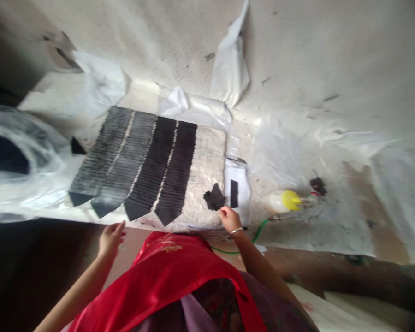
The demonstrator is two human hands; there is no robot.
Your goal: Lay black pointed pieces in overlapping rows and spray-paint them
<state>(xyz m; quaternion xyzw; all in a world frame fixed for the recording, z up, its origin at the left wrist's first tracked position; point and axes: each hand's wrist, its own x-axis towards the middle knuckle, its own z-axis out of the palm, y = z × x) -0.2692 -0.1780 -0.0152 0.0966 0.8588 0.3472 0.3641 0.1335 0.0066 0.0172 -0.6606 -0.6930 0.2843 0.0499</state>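
Observation:
My right hand [230, 218] has its fingers pinched together at the lower edge of a small dark piece [215, 197] with pointed, uneven edges. This piece is over the bare right part of a pale, rough-surfaced mat [207, 157]. On the mat's left side lie several rows of thin black strips [174, 166], closely overlapped, each row ending in a point toward me. My left hand [111, 239] holds nothing and hovers at the table's front edge, fingers apart, below the pointed ends. The left rows look greyer and dustier than the right ones.
Right of the mat, a black rectangle [234, 193] lies on a white sheet [242, 177]. Farther right are a white bottle with a yellow top [290, 201], a green hose [260, 230] and a dark clump [318, 186]. A clear plastic bag [44, 143] with dark contents sits left.

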